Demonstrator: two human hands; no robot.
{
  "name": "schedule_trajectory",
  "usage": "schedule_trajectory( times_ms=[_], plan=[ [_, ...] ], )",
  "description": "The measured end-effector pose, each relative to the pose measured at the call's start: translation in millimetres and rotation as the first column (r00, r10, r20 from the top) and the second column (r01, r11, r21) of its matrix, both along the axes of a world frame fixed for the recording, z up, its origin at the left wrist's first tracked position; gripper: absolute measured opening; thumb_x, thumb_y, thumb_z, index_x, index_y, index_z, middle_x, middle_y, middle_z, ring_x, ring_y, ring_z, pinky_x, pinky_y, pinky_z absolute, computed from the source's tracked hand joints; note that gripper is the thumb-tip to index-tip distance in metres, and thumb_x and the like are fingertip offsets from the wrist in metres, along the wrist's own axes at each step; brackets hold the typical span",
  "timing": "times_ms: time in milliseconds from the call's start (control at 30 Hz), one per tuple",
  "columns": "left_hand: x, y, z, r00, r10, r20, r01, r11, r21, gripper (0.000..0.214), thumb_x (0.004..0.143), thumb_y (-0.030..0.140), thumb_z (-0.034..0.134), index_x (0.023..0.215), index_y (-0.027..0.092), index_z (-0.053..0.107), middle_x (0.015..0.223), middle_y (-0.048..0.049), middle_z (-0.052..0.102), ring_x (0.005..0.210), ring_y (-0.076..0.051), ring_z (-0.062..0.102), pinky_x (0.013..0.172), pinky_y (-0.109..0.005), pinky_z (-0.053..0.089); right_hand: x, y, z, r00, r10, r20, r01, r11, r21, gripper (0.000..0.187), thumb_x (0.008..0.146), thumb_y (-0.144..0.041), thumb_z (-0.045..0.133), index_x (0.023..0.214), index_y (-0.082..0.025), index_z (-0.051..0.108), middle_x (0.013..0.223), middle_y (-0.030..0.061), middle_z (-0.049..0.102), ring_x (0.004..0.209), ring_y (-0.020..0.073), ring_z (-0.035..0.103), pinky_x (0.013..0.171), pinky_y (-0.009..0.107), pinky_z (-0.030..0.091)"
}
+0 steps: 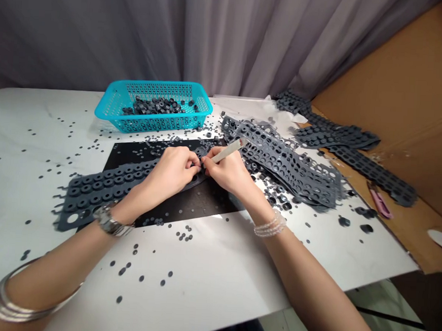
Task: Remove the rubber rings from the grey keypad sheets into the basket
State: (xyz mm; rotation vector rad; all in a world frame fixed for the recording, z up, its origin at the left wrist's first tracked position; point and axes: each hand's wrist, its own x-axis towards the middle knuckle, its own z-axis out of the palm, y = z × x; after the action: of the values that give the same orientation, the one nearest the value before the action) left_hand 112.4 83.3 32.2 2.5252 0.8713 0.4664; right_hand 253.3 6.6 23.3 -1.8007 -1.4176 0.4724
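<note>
A dark grey rubber sheet (pixel 109 182) with rows of moulded rings lies slantwise over a black mat (pixel 189 208). My left hand (pixel 173 169) rests over its right part, thumb and fingers pinched at the sheet's right end. My right hand (pixel 230 172) grips a whitish pen-like stick (pixel 227 151), its blunt end sticking up to the right. The stick's working tip is hidden by my fingers, close to my left fingertips. What lies exactly between the fingertips is too small to make out.
Behind the mat stands a turquoise basket (pixel 154 126) with small black rubber parts (pixel 157 105). Punched-out sheets (pixel 284 161) are piled at right, near more strips (pixel 372 176) on cardboard and a pink cutter (pixel 381 202). Small dark discs (pixel 185 234) are scattered across the white table (pixel 215 269).
</note>
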Motion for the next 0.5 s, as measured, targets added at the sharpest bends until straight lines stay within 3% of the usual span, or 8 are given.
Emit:
schedule_trajectory(
  times_ms=[67,133,200,267,400,500],
  plan=[
    [-10.1,-0.6,6.7,0.977,0.122,0.177,-0.093,0.982,-0.167,0.008,0.076,0.026,0.07,0.075,0.02,0.075,0.079,-0.0027,0.07,0.072,-0.017,0.057,0.068,-0.03,0.041,0.1,0.3,-0.3,1.0,-0.017,-0.018,0.017,1.0,-0.011,0.025,0.083,-0.014,0.058,0.059,-0.019,0.055,0.058,0.0001,0.062,0.059,0.0145,0.057,0.061,0.025,0.041],
    [-21.8,0.6,13.3,0.887,0.308,0.345,-0.135,0.887,-0.442,0.01,0.072,0.029,0.077,0.079,0.022,0.076,0.083,-0.0018,0.071,0.072,-0.014,0.057,0.065,-0.026,0.043,1.5,0.9,-1.2,0.998,-0.028,-0.064,0.026,0.999,-0.029,0.024,0.083,-0.017,0.058,0.06,-0.02,0.056,0.057,0.0001,0.063,0.058,0.0147,0.059,0.061,0.025,0.042],
    [-31.8,2.4,18.0,0.788,0.471,0.397,-0.063,0.703,-0.708,0.011,0.07,0.024,0.081,0.078,0.02,0.075,0.079,-0.001,0.068,0.064,-0.01,0.052,0.056,-0.021,0.041,4.3,1.3,-2.1,0.991,-0.039,-0.128,0.034,0.999,-0.042,0.024,0.084,-0.02,0.058,0.061,-0.019,0.057,0.057,0.0001,0.064,0.059,0.0146,0.061,0.062,0.025,0.045],
    [-38.3,3.3,19.5,0.739,0.561,0.372,0.051,0.504,-0.862,0.007,0.071,0.015,0.079,0.075,0.017,0.073,0.076,-0.0011,0.064,0.058,-0.006,0.047,0.047,-0.016,0.038,7.9,1.2,-2.4,0.979,-0.058,-0.196,0.05,0.998,-0.045,0.023,0.085,-0.023,0.058,0.062,-0.019,0.058,0.057,0.0005,0.065,0.06,0.0148,0.063,0.064,0.026,0.048],
    [-42.7,-0.2,15.3,0.708,0.658,0.258,0.197,0.167,-0.966,0.007,0.078,0.005,0.07,0.073,0.01,0.07,0.081,-0.0053,0.062,0.055,-0.003,0.043,0.043,-0.011,0.039,14.8,-0.8,-0.5,0.947,-0.12,-0.297,0.121,0.993,-0.018,0.021,0.084,-0.026,0.058,0.064,-0.019,0.059,0.058,0.0014,0.067,0.062,0.0166,0.067,0.066,0.027,0.051],
    [-44.2,-5.6,12.8,0.702,0.682,0.206,0.261,0.022,-0.965,0.005,0.079,0.004,0.069,0.078,0.009,0.07,0.09,-0.0089,0.063,0.056,-0.003,0.043,0.045,-0.012,0.043,17.4,-2.7,1.4,0.939,-0.153,-0.307,0.165,0.986,0.015,0.021,0.083,-0.027,0.058,0.065,-0.019,0.06,0.058,0.0021,0.068,0.063,0.017,0.068,0.066,0.028,0.052]
  ],
)
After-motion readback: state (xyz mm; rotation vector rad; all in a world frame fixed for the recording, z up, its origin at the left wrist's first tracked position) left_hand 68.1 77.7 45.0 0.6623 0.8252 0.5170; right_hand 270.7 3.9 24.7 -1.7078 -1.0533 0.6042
